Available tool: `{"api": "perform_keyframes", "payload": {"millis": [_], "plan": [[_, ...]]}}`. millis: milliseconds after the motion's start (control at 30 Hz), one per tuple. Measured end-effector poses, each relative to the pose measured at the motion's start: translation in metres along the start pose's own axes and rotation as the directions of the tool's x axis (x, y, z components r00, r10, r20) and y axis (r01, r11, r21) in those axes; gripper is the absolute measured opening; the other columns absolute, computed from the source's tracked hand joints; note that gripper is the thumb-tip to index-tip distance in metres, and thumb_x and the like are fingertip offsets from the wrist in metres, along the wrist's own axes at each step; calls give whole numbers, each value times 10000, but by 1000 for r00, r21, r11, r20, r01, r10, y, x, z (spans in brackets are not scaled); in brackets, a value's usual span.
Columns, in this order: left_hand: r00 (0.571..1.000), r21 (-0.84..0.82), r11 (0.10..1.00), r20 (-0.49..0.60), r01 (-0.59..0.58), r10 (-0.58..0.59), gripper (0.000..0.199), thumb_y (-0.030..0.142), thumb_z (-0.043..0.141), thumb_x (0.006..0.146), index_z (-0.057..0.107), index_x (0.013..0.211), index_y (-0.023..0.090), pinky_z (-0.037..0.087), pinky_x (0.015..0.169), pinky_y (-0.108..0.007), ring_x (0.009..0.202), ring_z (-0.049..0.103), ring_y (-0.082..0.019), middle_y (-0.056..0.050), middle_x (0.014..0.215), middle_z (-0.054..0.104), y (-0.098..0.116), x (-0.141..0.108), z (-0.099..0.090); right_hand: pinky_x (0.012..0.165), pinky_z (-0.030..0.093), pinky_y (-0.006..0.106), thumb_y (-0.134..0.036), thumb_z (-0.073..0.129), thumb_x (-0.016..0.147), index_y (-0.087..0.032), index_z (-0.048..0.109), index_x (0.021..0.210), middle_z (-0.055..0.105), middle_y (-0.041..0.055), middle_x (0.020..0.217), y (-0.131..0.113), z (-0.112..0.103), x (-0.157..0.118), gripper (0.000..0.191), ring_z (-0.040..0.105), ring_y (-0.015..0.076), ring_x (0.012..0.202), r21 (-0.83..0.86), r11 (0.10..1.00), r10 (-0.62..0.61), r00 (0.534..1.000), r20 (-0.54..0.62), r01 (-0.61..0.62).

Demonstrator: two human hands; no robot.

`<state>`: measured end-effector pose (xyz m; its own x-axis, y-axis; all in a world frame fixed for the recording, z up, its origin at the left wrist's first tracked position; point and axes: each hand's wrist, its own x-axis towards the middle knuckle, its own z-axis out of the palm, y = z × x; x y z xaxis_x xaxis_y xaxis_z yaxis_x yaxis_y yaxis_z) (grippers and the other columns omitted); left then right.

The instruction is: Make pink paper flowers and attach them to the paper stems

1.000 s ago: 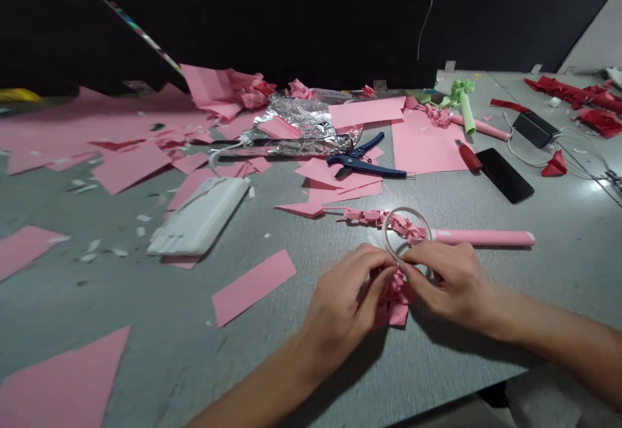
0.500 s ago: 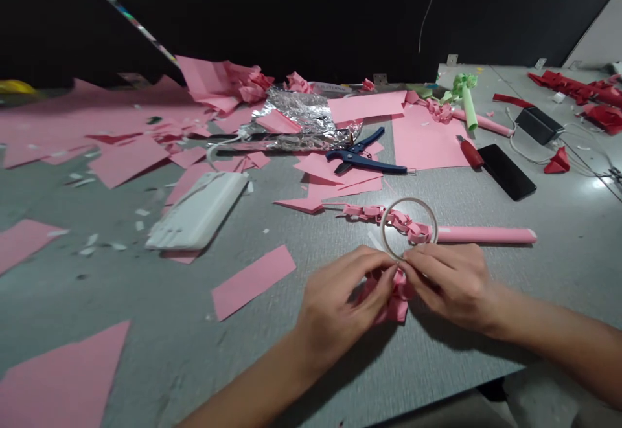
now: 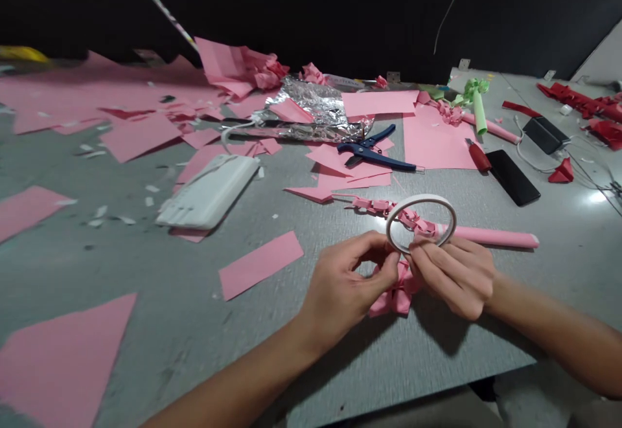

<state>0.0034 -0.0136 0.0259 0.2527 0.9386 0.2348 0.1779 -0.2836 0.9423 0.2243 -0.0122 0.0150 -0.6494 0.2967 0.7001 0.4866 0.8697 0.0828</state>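
My right hand (image 3: 454, 274) grips a thin white roll of tape (image 3: 420, 222) by its near edge, holding it tilted above the grey table (image 3: 146, 298). My left hand (image 3: 346, 285) pinches at the roll's lower left edge with thumb and forefinger. Under and between both hands lies a folded pink paper piece (image 3: 394, 293). Just behind the roll rests a pink paper tube (image 3: 490, 236) with a curled pink fringe (image 3: 383, 208) at its left end.
Pink paper sheets and scraps (image 3: 261, 263) lie across the table. Blue scissors (image 3: 372, 154), crumpled foil (image 3: 315, 114), a white flat device (image 3: 210, 192), a black phone (image 3: 512, 186), a red-handled cutter (image 3: 478, 156), a green paper roll (image 3: 479, 107) and red paper pieces (image 3: 583, 101) sit further back.
The tape roll has lifted and tilted toward flat, showing its white side. My left fingers have opened slightly at its edge. The view has shifted a little.
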Motion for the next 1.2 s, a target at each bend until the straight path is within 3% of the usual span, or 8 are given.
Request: {"api": "perform_keyframes", "payload": {"millis": [200, 300, 400, 567, 667, 767, 900, 1200], "plan": [[994, 58, 998, -108, -18, 25, 75, 187, 693, 855, 752, 809, 192, 574, 649, -253, 652, 686, -148, -2, 738, 760, -7, 9, -6, 653, 687, 399, -92, 666, 986, -143, 771, 1226, 841, 134, 994, -11, 2, 6, 267, 826, 291, 815, -6, 998, -58, 997, -51, 58], [985, -80, 994, -146, 79, -91, 80, 233, 737, 835, 733, 767, 190, 558, 585, -251, 589, 651, -140, 0, 677, 722, -5, 17, -14, 639, 663, 355, -119, 699, 996, -240, 760, 1204, 847, 50, 946, -17, 3, 12, 249, 814, 234, 758, 61, 976, 213, 968, -134, -207], [977, -347, 916, -6, 200, -215, 119, 264, 754, 833, 717, 747, 192, 545, 520, -247, 522, 619, -131, 17, 599, 665, 3, 19, -20, 623, 600, 326, -124, 660, 1034, -221, 755, 1061, 829, 38, 877, -4, 4, 11, 139, 777, 195, 698, 75, 868, 497, 860, -119, -491], [933, -521, 774, 176, 360, -315, 162, 294, 808, 806, 708, 731, 191, 498, 423, -239, 507, 601, -131, 3, 623, 648, 6, 16, -17, 662, 518, 341, -233, 608, 1073, -171, 776, 971, 798, 90, 870, 51, 5, -10, 206, 736, 221, 729, -105, 789, 614, 781, 114, -605], [912, -507, 759, 214, 409, -349, 205, 343, 825, 814, 698, 745, 198, 467, 385, -239, 491, 604, -142, -12, 627, 660, 0, 15, -14, 725, 526, 359, -211, 618, 1043, -177, 783, 1084, 811, 131, 1090, 62, 2, -13, 173, 748, 248, 847, -122, 750, 661, 737, 141, -650], [919, -462, 794, 210, 395, -335, 214, 360, 811, 843, 692, 756, 205, 496, 404, -246, 483, 619, -147, -12, 609, 677, -4, 14, -13, 735, 541, 341, -229, 659, 1027, -181, 779, 1084, 800, 119, 1132, 42, -4, 3, 141, 727, 219, 852, 87, 708, 693, 713, 105, -701], [947, -350, 884, 192, 311, -257, 141, 306, 804, 851, 739, 780, 203, 572, 497, -251, 526, 664, -151, -10, 622, 716, -3, 13, -12, 608, 522, 254, -286, 735, 1005, -185, 788, 1047, 796, 46, 931, 2, -12, 28, 122, 651, 130, 653, 530, 495, 632, 704, 323, -688], [957, -295, 922, 218, 250, -190, 103, 225, 726, 858, 741, 760, 197, 556, 536, -229, 556, 671, -137, 0, 642, 726, 2, 10, -9, 565, 468, 216, -206, 693, 1020, -176, 749, 859, 731, -5, 754, -11, -11, 31, 173, 610, 107, 620, 597, 353, 613, 660, 434, -720]]}}
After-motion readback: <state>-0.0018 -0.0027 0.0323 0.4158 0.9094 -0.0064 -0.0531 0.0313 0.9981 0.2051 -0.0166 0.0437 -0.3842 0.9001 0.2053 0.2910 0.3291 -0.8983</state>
